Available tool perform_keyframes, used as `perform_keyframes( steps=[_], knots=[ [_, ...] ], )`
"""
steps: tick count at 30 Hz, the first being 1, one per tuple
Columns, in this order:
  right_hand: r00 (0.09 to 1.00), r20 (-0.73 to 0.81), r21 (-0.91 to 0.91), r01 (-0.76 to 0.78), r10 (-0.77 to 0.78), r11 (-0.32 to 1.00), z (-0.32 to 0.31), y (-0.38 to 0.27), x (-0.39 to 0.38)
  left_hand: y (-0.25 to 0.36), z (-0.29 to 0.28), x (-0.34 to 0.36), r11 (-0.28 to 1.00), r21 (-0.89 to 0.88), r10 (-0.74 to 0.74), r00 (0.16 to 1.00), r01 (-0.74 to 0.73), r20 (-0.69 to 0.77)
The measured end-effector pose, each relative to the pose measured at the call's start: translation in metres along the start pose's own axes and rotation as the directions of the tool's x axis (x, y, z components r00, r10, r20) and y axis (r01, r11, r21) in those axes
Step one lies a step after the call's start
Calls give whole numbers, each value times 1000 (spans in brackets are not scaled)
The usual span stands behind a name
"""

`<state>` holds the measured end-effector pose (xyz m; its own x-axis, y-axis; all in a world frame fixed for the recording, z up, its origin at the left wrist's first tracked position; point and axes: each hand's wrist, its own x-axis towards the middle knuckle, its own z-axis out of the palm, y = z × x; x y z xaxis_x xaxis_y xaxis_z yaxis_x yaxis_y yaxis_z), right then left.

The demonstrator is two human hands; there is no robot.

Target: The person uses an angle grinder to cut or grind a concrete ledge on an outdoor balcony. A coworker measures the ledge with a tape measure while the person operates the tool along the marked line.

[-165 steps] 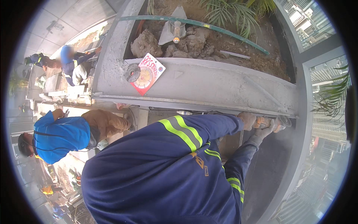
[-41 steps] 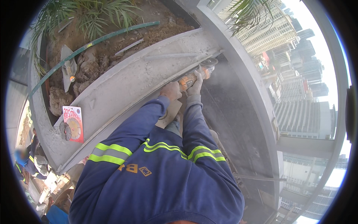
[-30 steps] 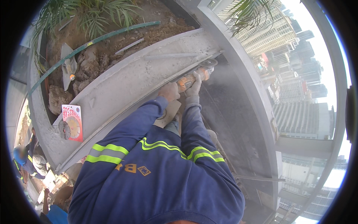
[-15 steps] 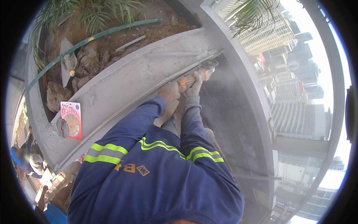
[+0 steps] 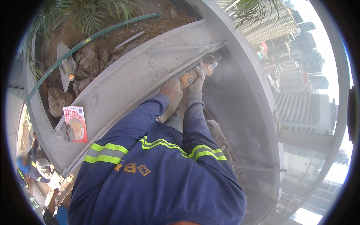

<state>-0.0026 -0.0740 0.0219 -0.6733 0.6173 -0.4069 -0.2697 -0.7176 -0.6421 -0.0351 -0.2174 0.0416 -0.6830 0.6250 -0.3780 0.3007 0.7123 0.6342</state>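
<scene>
Our left hand (image 5: 170, 88) and right hand (image 5: 197, 79), fingers closed, clamp an orange angle grinder (image 5: 198, 71) against the concrete planter's outer edge (image 5: 157, 63), dust (image 5: 228, 80) rising beside its disc.

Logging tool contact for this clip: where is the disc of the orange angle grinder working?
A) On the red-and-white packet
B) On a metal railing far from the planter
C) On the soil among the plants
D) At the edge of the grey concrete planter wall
D: both hands, left hand and right hand, grip the orange angle grinder, whose disc meets the concrete planter wall edge amid dust.
</scene>
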Motion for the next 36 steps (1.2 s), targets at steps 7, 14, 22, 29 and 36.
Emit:
perform_keyframes(
  steps=[7,14,22,29,36],
  knots=[
    [999,-7,31,-53,54,998,-4,-1,2,2,0,0,1000,10,-11,1000,11,-5],
    [999,-11,10,47,-47,999,-16,3,18,3,0,1,1000,6,-6,1000,6,10],
    [1000,5,68,30,-30,997,-12,2,24,3,5,12,1000,-12,6,999,-7,-43],
    [999,51,74,-20,16,997,-31,0,47,9,12,22,999,19,36,998,-35,-42],
    [998,58,96,-1,-5,995,-27,-3,53,14,12,26,1000,7,16,999,-16,-46]
  ],
)
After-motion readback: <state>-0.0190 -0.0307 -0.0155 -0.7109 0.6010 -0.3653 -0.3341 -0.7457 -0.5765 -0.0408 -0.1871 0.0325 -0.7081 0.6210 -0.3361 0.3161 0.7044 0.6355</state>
